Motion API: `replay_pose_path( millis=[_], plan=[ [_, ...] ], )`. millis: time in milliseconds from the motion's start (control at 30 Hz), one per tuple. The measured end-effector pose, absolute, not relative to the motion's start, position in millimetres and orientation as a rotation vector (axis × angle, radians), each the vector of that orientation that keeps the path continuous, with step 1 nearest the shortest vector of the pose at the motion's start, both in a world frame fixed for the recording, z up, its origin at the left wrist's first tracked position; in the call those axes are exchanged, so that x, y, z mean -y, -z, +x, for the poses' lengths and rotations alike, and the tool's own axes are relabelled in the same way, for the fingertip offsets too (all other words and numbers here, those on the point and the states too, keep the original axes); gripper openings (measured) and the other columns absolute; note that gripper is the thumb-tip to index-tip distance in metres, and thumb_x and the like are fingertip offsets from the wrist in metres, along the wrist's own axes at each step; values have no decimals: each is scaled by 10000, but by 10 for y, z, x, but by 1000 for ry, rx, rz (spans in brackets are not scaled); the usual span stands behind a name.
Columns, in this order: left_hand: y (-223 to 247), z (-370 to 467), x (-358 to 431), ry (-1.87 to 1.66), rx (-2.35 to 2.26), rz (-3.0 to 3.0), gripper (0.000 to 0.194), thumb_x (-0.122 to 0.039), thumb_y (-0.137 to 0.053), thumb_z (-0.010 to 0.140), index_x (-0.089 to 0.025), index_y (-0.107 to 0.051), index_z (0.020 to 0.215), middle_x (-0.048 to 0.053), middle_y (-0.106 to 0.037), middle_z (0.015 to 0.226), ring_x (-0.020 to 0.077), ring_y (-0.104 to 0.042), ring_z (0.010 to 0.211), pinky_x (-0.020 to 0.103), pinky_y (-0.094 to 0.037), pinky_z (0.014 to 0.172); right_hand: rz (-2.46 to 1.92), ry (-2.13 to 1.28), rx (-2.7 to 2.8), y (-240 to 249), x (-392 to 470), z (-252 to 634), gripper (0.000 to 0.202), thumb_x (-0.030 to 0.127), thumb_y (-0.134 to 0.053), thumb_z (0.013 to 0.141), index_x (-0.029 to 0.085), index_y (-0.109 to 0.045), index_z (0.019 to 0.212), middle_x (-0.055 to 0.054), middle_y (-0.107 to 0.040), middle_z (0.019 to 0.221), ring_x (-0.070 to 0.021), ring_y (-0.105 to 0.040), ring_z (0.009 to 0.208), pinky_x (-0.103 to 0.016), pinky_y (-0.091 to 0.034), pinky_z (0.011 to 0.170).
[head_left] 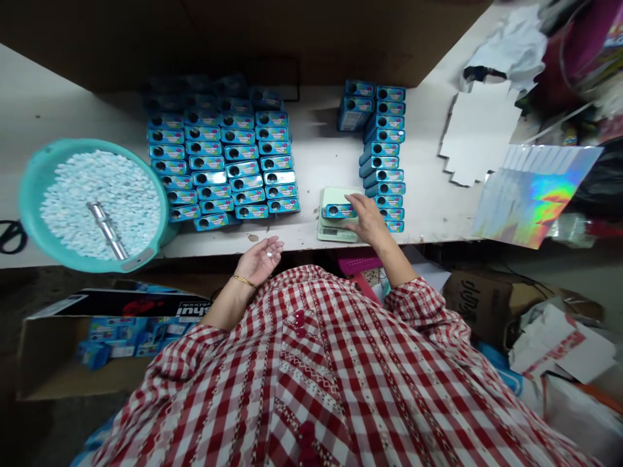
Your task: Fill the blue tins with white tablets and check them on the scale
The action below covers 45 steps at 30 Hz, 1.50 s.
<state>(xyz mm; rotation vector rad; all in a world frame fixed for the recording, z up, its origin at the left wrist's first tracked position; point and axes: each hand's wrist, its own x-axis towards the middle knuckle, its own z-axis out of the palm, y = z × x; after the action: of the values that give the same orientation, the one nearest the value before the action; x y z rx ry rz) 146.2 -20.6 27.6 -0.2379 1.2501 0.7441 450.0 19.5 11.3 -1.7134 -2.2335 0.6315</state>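
My left hand (260, 261) is palm up with its fingers half curled, and a small white piece (269, 255) rests in it. Around the right end of a blue box (335, 211), my right hand (363, 217) has its thumb and fingers spread apart, with slight gaps to the box. That box lies on a pale green scale (331, 236). A teal basin (29, 194) at the left holds many pale blue pieces (73, 188) and a metal tube (104, 227). Rows of similar blue boxes (243, 170) stand between basin and scale.
Another column of blue boxes (387, 162) stands right of the scale. Behind is a large brown carton (292, 39). A shiny holographic sheet (535, 194) and white cut card (479, 136) lie at the right. An open carton (53, 376) with blue boxes sits below the table.
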Motion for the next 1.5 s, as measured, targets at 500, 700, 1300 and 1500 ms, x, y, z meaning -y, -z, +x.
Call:
replay_pose_path(
  millis=[500, 700, 1300, 1500],
  plan=[
    [69, 921, 326, -841, -1356, -366, 176, -79, -431, 854, -68, -606, 840, 92, -646, 661, 110, -606, 564, 179, -482, 507, -1311, -629, 2748, -49, -204, 2578, 357, 192, -450, 892, 113, -514, 1234, -121, -600, 1130, -230, -508, 966, -319, -445, 747],
    [129, 841, -78, -859, -1368, -366, 206, -61, -394, 861, -82, -582, 779, 101, -638, 639, 112, -598, 535, 176, -486, 476, -1293, -496, 2706, -82, -474, 2414, 336, 267, -429, 920, 206, -517, 1239, -50, -569, 1238, -197, -499, 996, -306, -439, 809],
    [54, 1002, 202, -913, -1319, -310, 206, 29, -489, 774, -98, -638, 836, 54, -619, 649, 70, -574, 524, 146, -481, 487, -1807, 119, 2501, -47, -2330, 4541, 280, 112, -391, 834, 158, -663, 786, -132, -565, 1034, -285, -447, 969, -484, -351, 832],
    [-41, 1287, 200, -818, -1205, -215, 158, 0, -532, 791, -94, -656, 820, 44, -616, 641, 58, -560, 524, 140, -461, 489, -1552, 57, 2864, -498, -1067, 4330, 250, 134, -427, 851, 187, -660, 923, -126, -574, 1026, -255, -447, 896, -420, -347, 804]
  ],
)
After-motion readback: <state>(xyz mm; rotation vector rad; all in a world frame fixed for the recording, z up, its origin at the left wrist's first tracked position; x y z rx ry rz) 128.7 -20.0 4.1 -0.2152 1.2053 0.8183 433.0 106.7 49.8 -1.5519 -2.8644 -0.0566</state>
